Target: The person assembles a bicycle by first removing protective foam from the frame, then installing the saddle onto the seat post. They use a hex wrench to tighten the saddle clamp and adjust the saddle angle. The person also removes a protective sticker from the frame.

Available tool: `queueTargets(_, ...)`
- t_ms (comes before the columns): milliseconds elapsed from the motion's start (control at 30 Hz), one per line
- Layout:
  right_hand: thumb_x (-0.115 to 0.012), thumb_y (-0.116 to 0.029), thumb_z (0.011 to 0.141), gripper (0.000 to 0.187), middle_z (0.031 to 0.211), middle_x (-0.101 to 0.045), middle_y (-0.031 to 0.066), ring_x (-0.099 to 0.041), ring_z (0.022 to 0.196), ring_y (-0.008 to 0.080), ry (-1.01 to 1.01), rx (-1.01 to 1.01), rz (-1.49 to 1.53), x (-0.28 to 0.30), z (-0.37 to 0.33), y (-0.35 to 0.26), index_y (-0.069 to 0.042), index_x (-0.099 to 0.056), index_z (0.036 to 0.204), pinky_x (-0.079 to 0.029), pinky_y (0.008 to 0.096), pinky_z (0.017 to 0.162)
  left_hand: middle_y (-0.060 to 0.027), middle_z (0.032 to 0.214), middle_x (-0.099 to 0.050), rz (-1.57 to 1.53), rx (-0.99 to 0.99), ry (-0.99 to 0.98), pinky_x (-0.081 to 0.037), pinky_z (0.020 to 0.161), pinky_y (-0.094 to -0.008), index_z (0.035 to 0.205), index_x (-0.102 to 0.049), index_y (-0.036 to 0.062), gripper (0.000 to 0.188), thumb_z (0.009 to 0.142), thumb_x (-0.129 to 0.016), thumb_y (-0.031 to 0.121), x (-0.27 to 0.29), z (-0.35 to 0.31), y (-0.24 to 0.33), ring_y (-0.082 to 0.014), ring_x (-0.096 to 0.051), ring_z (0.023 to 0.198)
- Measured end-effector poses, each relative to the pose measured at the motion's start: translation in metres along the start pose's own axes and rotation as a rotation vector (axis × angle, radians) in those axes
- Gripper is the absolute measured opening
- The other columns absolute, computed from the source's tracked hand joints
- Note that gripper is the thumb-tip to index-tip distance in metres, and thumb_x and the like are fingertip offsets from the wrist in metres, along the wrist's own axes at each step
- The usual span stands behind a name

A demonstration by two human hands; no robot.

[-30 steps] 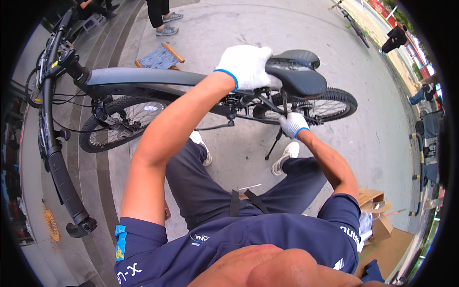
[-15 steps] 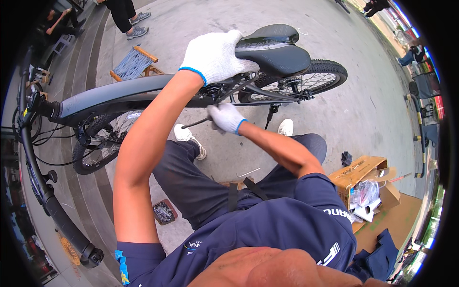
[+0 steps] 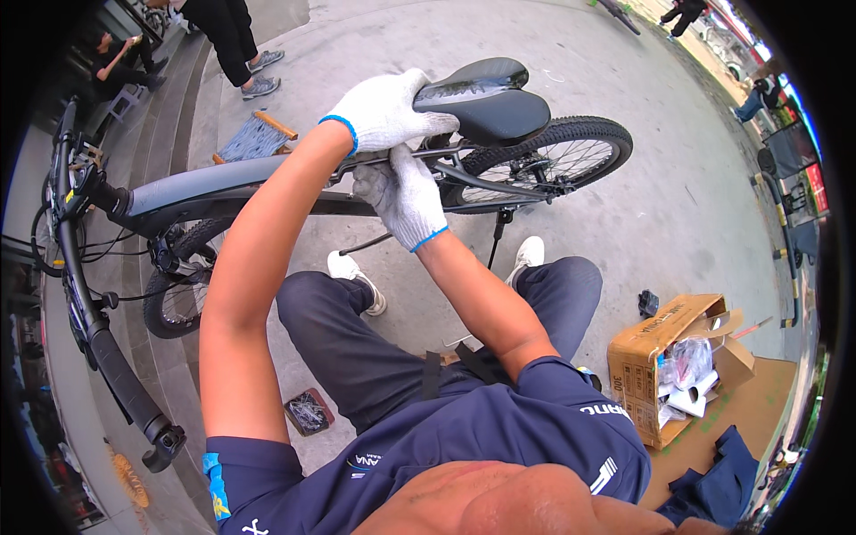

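Note:
A bicycle stands across in front of me, its dark grey frame running from the handlebar on the left to the rear wheel on the right. My left hand, in a white knit glove with a blue cuff, is closed around the nose of the black saddle. Just below it, my gloved right hand is up against the frame under the saddle, fingers bent and one pointing upward. What those fingers grip is hidden. A dark curved rod sticks out below the frame, apart from the right hand.
The handlebar reaches down on my left. A kickstand stands by the rear wheel. A small tray of metal parts lies beside my leg. To my right is an open cardboard box; a folding stool stands beyond the frame.
My right hand has left the dark rod and moved up to the frame beneath the saddle. My left hand stays on the saddle's nose. The bicycle sits slightly differently in view.

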State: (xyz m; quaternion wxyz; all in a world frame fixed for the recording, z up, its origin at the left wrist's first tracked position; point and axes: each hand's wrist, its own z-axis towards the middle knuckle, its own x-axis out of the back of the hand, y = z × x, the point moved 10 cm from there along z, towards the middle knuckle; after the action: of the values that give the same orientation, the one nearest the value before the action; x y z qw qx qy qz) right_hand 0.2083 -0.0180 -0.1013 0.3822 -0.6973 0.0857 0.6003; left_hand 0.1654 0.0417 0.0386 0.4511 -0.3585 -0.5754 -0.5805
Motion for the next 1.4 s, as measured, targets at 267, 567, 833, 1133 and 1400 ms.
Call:
queueTargets(267, -0.053, -0.039, 0.115, 0.042, 0.090, -0.077, 0.0150, -0.079, 0.084, 0.0284, 0.290, -0.029, -1.104, 0.108, -0.025, -0.030, -0.001, -0.069, 0.108, -0.063, 0.0411, 0.072, -0.0218, 0.120, -0.080, -0.005, 0.020, 0.081, -0.056, 0.100, -0.0440, 0.140, -0.070, 0.0062, 0.080, 0.095, -0.072, 0.072, 0.004, -0.004, 0.005, -0.0383, -0.076, 0.112)
queueTargets(567, -0.053, -0.038, 0.110, 0.041, 0.096, -0.075, 0.0347, -0.073, 0.096, 0.0550, 0.230, 0.144, -2.001, 0.128, -0.013, -0.113, -0.001, -0.070, 0.113, -0.057, 0.0634, 0.086, -0.0208, 0.118, -0.080, -0.011, 0.053, 0.066, -0.057, 0.100, -0.0435, 0.139, -0.072, 0.0073, 0.080, 0.095, -0.069, 0.074, 0.002, -0.004, 0.002, -0.0383, -0.076, 0.111)
queueTargets(833, -0.050, -0.036, 0.110, 0.045, 0.099, -0.073, 0.0369, -0.071, 0.101, 0.0560, 0.188, 0.050, -1.965, 0.114, -0.002, -0.095, 0.003, -0.072, 0.109, -0.055, 0.0633, 0.091, -0.0228, 0.112, -0.080, 0.013, 0.062, 0.088, -0.057, 0.095, -0.0456, 0.129, -0.075, 0.0060, 0.077, 0.093, -0.070, 0.074, 0.005, -0.005, 0.000, -0.0405, -0.076, 0.106)
queueTargets(1133, -0.058, -0.047, 0.108, 0.052, 0.101, -0.075, 0.0364, -0.073, 0.100, 0.0553, 0.326, 0.066, -1.972, 0.146, -0.025, -0.073, 0.001, -0.072, 0.120, -0.058, 0.0610, 0.091, -0.0250, 0.105, -0.079, -0.014, 0.047, 0.080, -0.058, 0.094, -0.0494, 0.115, -0.074, 0.0036, 0.083, 0.087, -0.069, 0.081, 0.010, -0.007, 0.004, -0.0420, -0.077, 0.102)
queueTargets(1400, -0.065, -0.030, 0.102, 0.030, 0.058, -0.053, 0.0036, -0.052, 0.043, 0.0179, 0.646, -0.018, -0.862, 0.211, -0.013, -0.009, -0.008, -0.060, 0.082, -0.047, 0.0381, 0.041, -0.0254, 0.112, -0.078, 0.019, 0.060, -0.029, -0.057, 0.096, -0.0489, 0.120, -0.074, 0.0029, 0.082, 0.084, -0.074, 0.076, 0.006, -0.005, 0.010, -0.0420, -0.076, 0.107)
